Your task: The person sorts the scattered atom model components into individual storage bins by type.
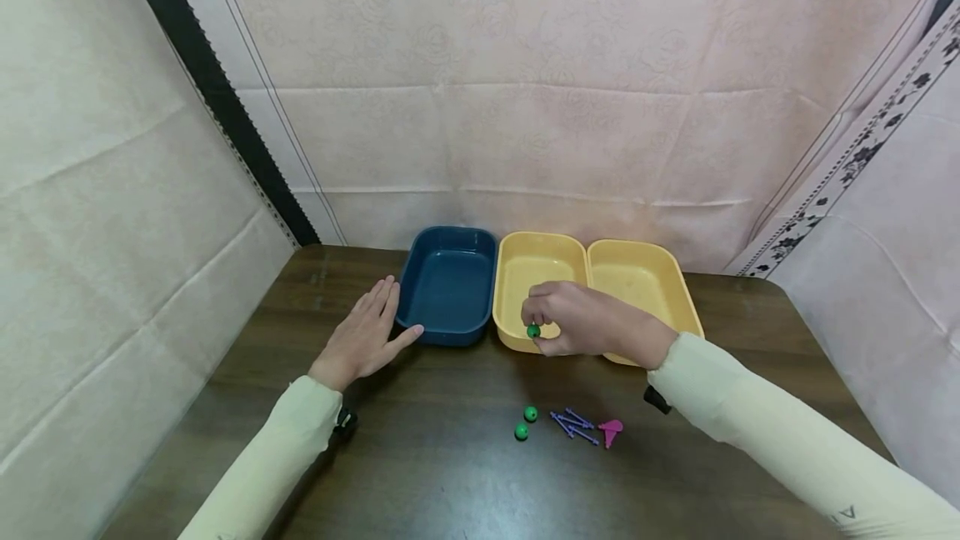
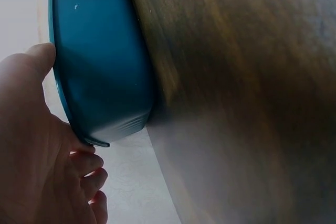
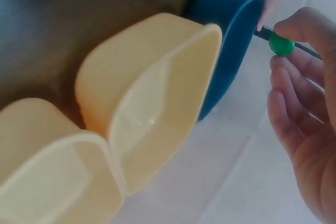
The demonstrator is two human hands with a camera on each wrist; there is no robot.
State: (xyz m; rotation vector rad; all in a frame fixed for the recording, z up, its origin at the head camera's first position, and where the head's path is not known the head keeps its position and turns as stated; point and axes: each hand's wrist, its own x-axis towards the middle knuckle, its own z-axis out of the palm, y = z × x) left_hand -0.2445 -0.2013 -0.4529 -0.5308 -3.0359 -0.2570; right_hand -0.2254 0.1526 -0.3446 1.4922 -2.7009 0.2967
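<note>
Between thumb and fingers my right hand [image 1: 581,319] pinches a green bead [image 1: 533,331], held above the front of the middle yellow bin [image 1: 517,344]. The same bead [image 3: 281,44] shows in the right wrist view, with the bins below it. My left hand [image 1: 367,336] touches the left side and front corner of the blue bin [image 1: 455,336], fingers extended along it. In the left wrist view its thumb and fingertips meet the rim of the blue bin [image 2: 100,56]. Two more green beads [image 1: 531,414] lie on the table in front.
Beside the loose beads lie several purple bolt-like sticks [image 1: 575,423] and a pink piece [image 1: 611,431], its kind unclear. A second yellow bin [image 1: 678,290] stands at the right of the row. Pale cloth [image 1: 480,140] hangs behind the dark wooden table [image 1: 435,457] and at both sides.
</note>
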